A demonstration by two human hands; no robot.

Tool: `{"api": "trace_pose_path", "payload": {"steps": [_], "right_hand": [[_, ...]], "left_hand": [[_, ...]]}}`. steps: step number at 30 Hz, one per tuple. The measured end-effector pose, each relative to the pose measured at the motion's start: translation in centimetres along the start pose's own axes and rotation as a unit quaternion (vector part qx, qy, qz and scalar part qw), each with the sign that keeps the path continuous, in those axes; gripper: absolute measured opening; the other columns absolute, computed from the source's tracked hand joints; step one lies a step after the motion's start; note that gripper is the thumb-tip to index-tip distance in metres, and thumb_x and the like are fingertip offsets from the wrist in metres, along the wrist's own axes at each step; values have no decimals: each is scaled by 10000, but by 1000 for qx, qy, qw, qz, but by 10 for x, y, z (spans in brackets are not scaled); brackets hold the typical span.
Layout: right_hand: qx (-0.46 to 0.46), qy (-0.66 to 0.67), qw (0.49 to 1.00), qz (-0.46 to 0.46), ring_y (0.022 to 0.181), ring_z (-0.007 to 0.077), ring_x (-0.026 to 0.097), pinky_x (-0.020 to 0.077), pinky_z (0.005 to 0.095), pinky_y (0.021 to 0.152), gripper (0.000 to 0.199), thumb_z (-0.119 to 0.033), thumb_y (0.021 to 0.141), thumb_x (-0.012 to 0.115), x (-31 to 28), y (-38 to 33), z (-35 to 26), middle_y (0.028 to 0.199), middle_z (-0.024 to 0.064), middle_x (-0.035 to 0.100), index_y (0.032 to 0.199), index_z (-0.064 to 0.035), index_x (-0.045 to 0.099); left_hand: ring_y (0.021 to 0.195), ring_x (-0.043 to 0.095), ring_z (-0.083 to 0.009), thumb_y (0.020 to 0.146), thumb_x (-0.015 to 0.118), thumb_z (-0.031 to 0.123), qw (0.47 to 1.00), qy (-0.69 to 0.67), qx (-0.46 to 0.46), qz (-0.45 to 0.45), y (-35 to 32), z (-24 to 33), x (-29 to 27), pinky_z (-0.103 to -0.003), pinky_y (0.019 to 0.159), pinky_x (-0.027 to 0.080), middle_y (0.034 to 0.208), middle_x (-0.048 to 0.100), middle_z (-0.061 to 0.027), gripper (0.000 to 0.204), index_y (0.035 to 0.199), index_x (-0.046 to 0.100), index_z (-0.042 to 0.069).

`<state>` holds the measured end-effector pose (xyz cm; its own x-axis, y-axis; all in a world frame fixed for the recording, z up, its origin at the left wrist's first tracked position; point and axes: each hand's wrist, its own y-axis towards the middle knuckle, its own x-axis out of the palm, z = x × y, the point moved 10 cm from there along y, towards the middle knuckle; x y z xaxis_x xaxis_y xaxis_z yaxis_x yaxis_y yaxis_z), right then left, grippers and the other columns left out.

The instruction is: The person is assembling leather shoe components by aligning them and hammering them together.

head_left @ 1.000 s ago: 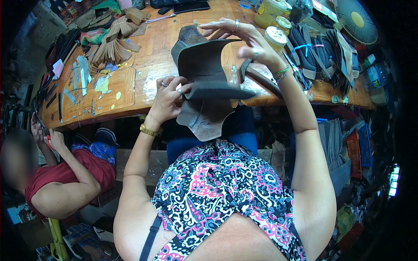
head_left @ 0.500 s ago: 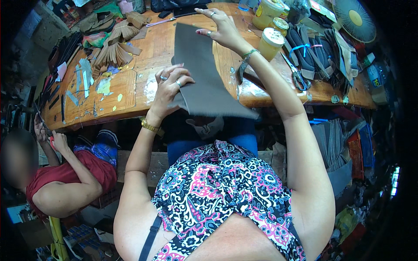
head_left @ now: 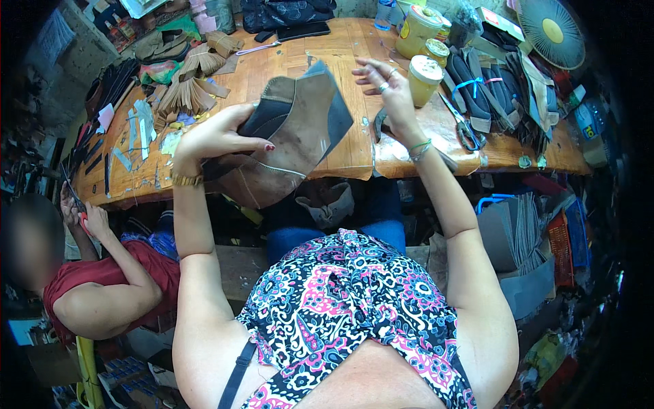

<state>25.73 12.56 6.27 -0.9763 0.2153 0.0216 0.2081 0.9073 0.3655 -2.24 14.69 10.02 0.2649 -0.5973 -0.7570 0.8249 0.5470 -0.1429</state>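
Note:
A stitched shoe upper [head_left: 303,126], brown with dark panels and pale seam lines, is up off the table's near edge in my left hand [head_left: 221,136]. My left thumb lies over its brown face, and the other fingers go behind it, partly hidden. To the right of the upper, my right hand [head_left: 395,95] is in the air with its fingers apart and nothing in them. It is close to a lidded jar of yellowish stuff [head_left: 426,80]. Scissors [head_left: 466,129] lie farther right on the wooden table.
Stacked brown leather pieces [head_left: 187,95] and offcut strips [head_left: 141,129] lie at left. Bundled dark shoe parts [head_left: 480,88] are at right, near a fan [head_left: 553,33]. A black bag [head_left: 286,13] sits at the back. At lower left, a co-worker [head_left: 102,279] holds red-handled scissors.
The upper has turned from its plain dark grey face to its stitched brown face. My left hand has moved left with it; my right hand has come off it, lower and to the right.

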Motion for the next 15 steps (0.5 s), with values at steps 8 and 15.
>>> {"api": "trace_pose_path", "payload": {"steps": [8,15], "right_hand": [[-79,-240,965,-66,1195,268,577,480,411,985,551,-337,835,832,41,-12,45,1273,137,617,1301,-90,674],[-86,-349,924,-129,1247,373,515,405,485,1058,583,-495,718,873,80,14,75,1253,154,566,1169,-155,732]], "left_hand": [[1066,614,-113,852,848,273,976,-188,-20,-106,66,-87,55,-269,921,504,1180,685,-46,592,1315,598,2],[1116,594,-105,867,835,314,978,-133,-36,-156,74,-100,57,-262,961,489,1299,647,-70,669,1398,560,13]]}}
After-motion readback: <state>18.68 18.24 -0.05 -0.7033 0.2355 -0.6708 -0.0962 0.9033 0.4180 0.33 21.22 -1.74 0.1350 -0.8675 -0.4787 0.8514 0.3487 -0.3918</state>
